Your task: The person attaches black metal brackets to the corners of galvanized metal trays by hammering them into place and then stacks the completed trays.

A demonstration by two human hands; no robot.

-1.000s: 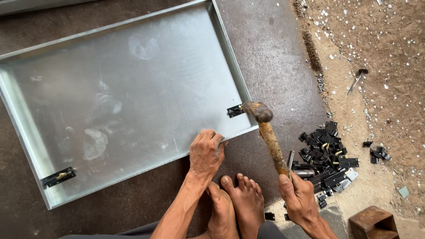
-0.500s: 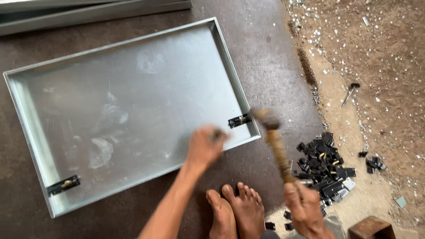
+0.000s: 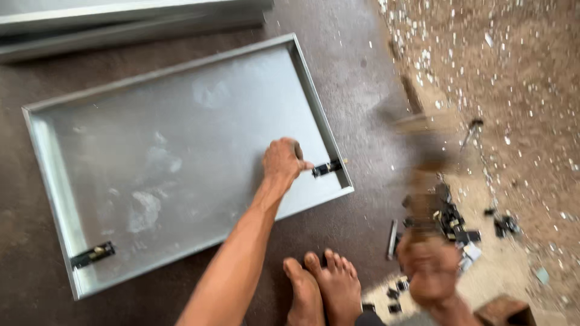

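While the left hand [image 3: 283, 163] pinches a black latch [image 3: 327, 168] inside the metal tray [image 3: 181, 151], the right hand [image 3: 430, 265], blurred, grips a hammer [image 3: 423, 175].

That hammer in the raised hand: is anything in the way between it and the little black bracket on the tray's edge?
Nothing visible. The blurred hammer hangs right of the tray; the left hand holds beside the bracket, not over it.

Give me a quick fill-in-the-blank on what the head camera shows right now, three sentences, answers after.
1. The left hand rests inside the shallow metal ____, beside a small black latch.
2. The right hand is blurred and grips a wooden-handled ____.
3. The pile of small black parts lies to the ____ of the bare feet.

Missing words: tray; hammer; right
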